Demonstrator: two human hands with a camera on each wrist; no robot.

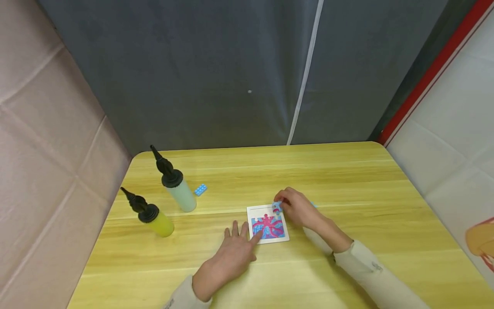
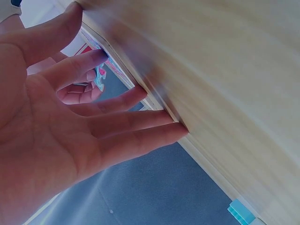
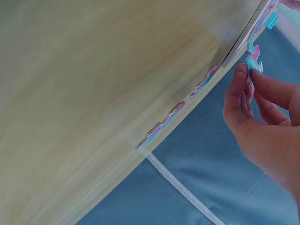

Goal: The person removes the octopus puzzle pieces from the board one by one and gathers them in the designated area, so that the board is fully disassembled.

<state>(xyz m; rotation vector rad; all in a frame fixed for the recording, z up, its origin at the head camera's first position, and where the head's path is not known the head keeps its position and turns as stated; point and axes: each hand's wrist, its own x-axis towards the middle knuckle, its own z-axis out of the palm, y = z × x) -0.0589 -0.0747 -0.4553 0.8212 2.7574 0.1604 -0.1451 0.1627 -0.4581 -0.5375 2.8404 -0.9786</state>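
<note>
Above the puzzle tray (image 1: 277, 239), far right corner: your right hand (image 1: 297, 209) has a jigsaw piece (image 1: 276, 207) in a narrow pinch, thumb against fingertips.
Key relation: piece sits to the left of your right hand, at the right end of the tray's bare white strip (image 1: 260, 213); that gap looks like what the placement turns on.
Strip's long axis: left to right, between the far rim and the octopus picture (image 1: 270, 227).
Piece's tilt: raised at an angle to the tabletop in the right wrist view, not flat; long axis unclear, your fingers cover part of it.
Nearer hand: your right, it has the piece; your left is at the opposite, near left side.
Left hand (image 1: 234, 253): fingers straight and spread wide, nothing gripped; index tip on the picture's near left part, probably steadying the tray.
Loose pieces (image 3: 161, 125): lying flat on the tabletop to the right of the tray; seen edge-on, so you can't read their shapes or print.
Hidden: your right hand blocks those in the head view, bar a blue sliver past the knuckles.
Hard to make out: whether the held piece touches the tray or its neighbours; can't tell. Left middle fingertip against the rim or just beside it, can't tell either.
Off to the left, well apart: blue toy brick (image 1: 200, 189), pale green hand pump (image 1: 183, 195), yellow hand pump (image 1: 161, 225).
</note>
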